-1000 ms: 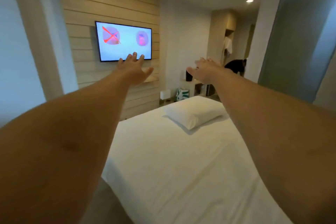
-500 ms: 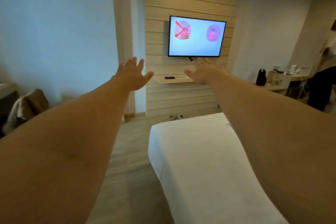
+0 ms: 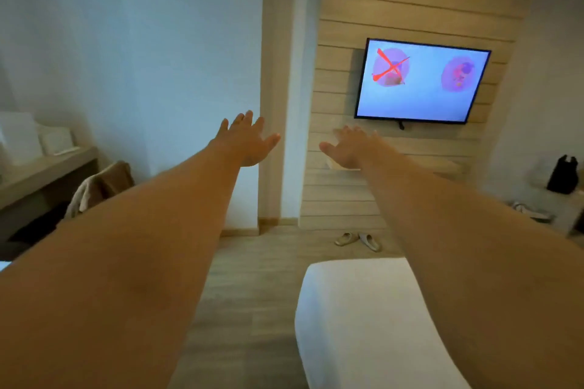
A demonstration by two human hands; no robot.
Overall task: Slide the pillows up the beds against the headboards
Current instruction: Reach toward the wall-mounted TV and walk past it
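Both my arms stretch straight out in front of me at chest height. My left hand [image 3: 246,140] is open, fingers spread, holding nothing. My right hand [image 3: 349,148] is open too, palm down, with nothing in it. Below my right arm lies the foot end of a bed [image 3: 360,319] with a smooth white sheet. No pillow and no headboard are in view.
A wall television [image 3: 422,80] hangs on a slatted wood panel ahead. A pair of slippers [image 3: 358,241] lies on the wood floor past the bed. At left stand a desk [image 3: 47,174] and a chair draped with cloth [image 3: 101,186]. A dark bag [image 3: 564,175] sits at far right.
The view has swung left: the pillow and the far part of the bed have gone out of sight, and the television has shifted to the right. Both hands have stayed open and outstretched.
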